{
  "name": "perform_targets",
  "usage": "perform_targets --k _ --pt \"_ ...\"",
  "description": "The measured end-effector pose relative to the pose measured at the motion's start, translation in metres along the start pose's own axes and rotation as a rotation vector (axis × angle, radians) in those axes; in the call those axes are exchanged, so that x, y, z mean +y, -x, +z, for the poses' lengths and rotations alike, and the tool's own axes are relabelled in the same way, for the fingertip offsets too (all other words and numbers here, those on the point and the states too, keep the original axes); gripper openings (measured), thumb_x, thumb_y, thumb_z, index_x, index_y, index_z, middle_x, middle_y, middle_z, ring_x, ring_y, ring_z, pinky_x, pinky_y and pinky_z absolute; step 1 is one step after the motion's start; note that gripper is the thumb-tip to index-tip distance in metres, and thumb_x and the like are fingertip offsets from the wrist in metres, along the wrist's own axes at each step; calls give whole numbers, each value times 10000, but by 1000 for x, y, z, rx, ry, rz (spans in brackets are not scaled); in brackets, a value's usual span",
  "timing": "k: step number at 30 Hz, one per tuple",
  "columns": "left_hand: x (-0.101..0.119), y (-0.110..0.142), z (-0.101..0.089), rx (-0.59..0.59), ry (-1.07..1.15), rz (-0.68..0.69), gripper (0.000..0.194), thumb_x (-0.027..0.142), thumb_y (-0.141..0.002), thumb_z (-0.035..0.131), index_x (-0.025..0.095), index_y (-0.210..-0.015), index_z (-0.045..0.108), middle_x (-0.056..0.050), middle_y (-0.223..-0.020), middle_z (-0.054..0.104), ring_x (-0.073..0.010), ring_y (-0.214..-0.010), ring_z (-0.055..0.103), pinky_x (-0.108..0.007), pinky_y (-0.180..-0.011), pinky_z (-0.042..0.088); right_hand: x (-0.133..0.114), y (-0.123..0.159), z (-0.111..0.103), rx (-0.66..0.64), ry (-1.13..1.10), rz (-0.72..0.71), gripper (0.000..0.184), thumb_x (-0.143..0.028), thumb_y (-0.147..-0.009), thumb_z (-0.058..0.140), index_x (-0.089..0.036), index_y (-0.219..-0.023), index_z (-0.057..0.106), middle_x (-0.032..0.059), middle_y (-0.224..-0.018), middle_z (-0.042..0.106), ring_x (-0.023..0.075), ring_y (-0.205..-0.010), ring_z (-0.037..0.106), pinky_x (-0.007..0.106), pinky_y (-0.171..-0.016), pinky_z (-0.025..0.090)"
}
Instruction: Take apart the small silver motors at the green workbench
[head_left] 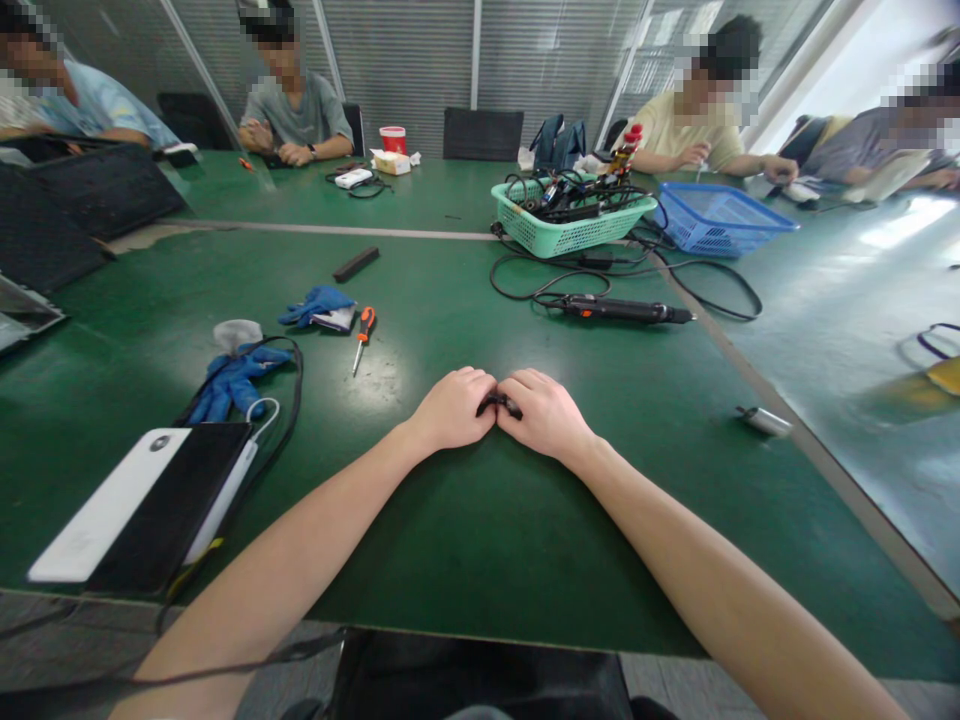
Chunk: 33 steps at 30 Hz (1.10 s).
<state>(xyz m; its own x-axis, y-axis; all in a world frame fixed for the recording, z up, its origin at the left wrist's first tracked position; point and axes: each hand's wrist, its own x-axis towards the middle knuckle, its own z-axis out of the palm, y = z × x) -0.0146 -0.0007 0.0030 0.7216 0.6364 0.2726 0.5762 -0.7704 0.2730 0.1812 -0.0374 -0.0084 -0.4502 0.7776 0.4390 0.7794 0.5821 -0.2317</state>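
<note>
Black part (499, 405), small, sits pinched between the left hand (454, 410) and right hand (544, 415), both curled with fingertips meeting. The green worktable (480, 540) extends from the hands to its near edge at 6 o'clock. At 1 o'clock, a green plastic basket (574, 228) holds tangled black cables (577, 195); a blue plastic basket (720, 222) stands just beside it.

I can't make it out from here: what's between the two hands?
A small black object sits between the left hand and right hand, held at the fingers, in the head view; what it is can't be told.

Black object (499, 404), green table (450, 540) — blue gloves (234, 385)
</note>
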Motion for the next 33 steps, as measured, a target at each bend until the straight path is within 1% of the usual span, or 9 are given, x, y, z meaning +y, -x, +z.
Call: perform_targets --k 8,15,33 --pt "-1 0 0 4 -7 11 48 213 -864 530 203 -824 506 -53 -865 591 -215 -835 542 -373 -769 479 -2 -1 -2 -6 17 -6 49 -218 -912 569 -212 -905 618 65 -898 644 227 -878 566 358 -828 463" --pt "0 -1 -1 -15 -1 5 41 212 -861 523 202 -822 516 -59 -866 599 -220 -839 544 -385 -788 481 -3 -2 -3 -2 3 -7 59 -198 -892 576 -212 -904 632 66 -902 651 226 -877 569 359 -821 468" --pt "0 0 -1 -1 -2 -7 42 215 -864 523 201 -826 513 -57 -862 594 -220 -836 543 -380 -778 477 -3 -2 -3 -12 18 -7 42 -207 -906 579 -209 -909 621 66 -917 655 227 -894 579 356 -837 478"
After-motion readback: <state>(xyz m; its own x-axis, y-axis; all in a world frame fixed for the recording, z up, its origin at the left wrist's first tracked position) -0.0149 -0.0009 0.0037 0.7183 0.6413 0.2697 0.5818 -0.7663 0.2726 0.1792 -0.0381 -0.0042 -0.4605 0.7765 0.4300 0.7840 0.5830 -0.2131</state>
